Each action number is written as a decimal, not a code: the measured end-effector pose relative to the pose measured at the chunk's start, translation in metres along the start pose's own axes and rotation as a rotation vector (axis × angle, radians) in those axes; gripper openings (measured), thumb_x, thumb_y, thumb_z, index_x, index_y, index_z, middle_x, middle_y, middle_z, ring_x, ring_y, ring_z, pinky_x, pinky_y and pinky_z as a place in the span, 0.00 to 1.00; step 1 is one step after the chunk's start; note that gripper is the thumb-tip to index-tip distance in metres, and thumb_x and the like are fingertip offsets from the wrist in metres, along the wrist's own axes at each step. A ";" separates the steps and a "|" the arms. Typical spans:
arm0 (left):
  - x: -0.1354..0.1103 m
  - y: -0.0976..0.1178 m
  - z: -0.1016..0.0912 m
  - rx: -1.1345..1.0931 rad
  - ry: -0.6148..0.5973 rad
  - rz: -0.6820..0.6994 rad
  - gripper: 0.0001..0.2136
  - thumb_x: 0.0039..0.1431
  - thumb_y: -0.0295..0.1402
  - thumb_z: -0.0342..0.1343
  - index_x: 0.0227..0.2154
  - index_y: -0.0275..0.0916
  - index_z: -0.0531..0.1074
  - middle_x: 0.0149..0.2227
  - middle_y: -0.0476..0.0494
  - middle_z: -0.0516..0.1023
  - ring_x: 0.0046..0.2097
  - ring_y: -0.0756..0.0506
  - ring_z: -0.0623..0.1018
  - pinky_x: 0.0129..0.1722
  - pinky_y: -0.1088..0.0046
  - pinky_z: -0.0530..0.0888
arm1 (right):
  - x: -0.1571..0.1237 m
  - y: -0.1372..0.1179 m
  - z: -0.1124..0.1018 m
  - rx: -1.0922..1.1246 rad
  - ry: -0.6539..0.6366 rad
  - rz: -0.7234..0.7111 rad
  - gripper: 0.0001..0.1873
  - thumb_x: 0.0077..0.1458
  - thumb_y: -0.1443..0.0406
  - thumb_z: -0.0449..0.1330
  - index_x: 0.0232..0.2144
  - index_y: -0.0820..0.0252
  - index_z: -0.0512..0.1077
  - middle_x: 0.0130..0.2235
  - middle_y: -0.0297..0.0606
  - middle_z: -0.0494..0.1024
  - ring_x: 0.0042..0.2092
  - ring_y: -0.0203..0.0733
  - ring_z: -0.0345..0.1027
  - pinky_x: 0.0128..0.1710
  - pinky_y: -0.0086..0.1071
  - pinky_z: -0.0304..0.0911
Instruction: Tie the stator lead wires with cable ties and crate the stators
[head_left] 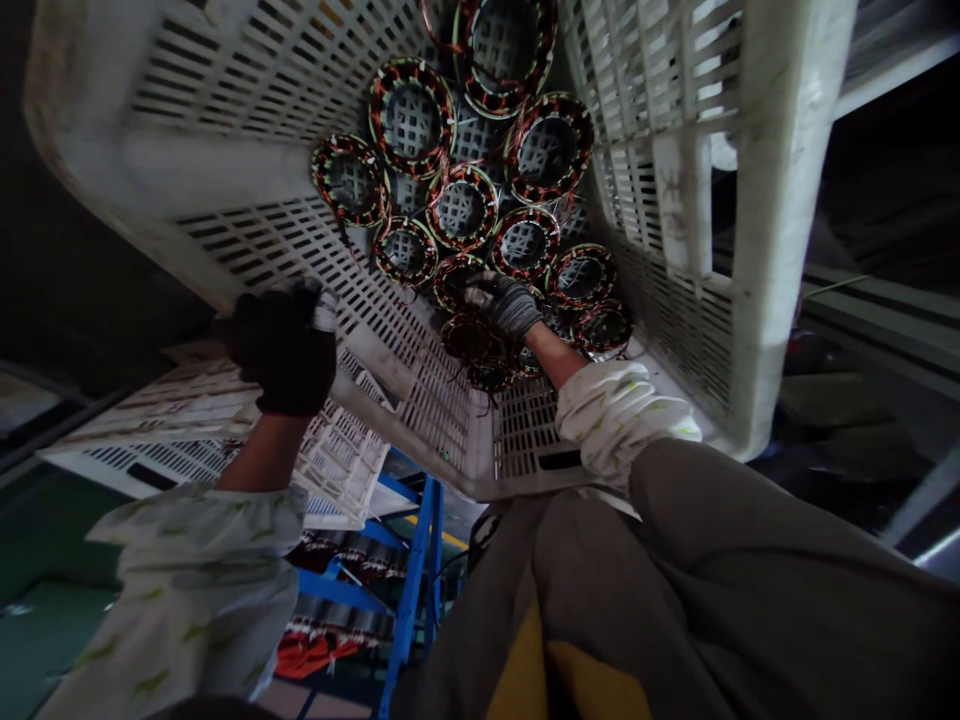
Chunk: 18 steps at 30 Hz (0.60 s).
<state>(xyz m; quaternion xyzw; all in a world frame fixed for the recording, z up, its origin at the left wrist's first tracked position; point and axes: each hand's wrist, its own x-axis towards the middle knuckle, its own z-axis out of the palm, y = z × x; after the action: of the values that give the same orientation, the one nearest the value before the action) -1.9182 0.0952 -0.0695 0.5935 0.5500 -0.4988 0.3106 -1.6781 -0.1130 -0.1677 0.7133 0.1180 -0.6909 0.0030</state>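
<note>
A large white slotted plastic crate (247, 170) fills the upper view and holds several copper-wound stator rings (461, 205). My left hand (283, 348), in a black glove, is closed over the crate's near rim. Reaching down inside the crate, my right hand (504, 302) wears a dark grey glove, and its fingers are curled on one stator ring (455, 283) in the pile. Both forearms wear pale patterned sleeve covers.
A second white slotted crate (187, 420) lies lower left. Below it a blue metal rack (411, 580) holds more wound parts with red wires (315, 650). My grey-trousered leg (675, 600) fills the lower right. Dark metal framing runs along the right edge.
</note>
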 end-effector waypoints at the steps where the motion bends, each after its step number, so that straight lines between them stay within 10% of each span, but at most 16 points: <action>1: 0.000 0.000 0.000 -0.004 0.003 -0.003 0.33 0.73 0.50 0.34 0.56 0.29 0.75 0.53 0.30 0.78 0.62 0.32 0.68 0.58 0.45 0.59 | -0.001 -0.001 -0.007 0.049 0.051 -0.017 0.13 0.65 0.54 0.64 0.44 0.56 0.78 0.43 0.37 0.86 0.46 0.42 0.80 0.55 0.38 0.77; 7: 0.000 0.003 -0.006 0.113 -0.019 0.018 0.35 0.73 0.50 0.29 0.56 0.31 0.76 0.52 0.27 0.78 0.60 0.29 0.72 0.53 0.43 0.61 | 0.007 0.010 -0.065 0.177 0.455 0.013 0.10 0.70 0.59 0.55 0.44 0.59 0.73 0.48 0.45 0.83 0.49 0.43 0.78 0.60 0.40 0.72; 18: 0.004 0.010 -0.011 0.239 0.036 -0.003 0.30 0.69 0.47 0.36 0.55 0.37 0.78 0.46 0.27 0.80 0.52 0.28 0.74 0.52 0.43 0.68 | 0.016 0.029 -0.067 0.209 0.362 0.015 0.08 0.62 0.59 0.64 0.40 0.56 0.77 0.40 0.35 0.84 0.45 0.43 0.78 0.57 0.42 0.75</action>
<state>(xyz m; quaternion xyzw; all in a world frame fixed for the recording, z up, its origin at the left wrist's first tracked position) -1.9062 0.1046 -0.0719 0.6342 0.4930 -0.5507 0.2270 -1.6070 -0.1277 -0.1854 0.8232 0.0391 -0.5597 -0.0870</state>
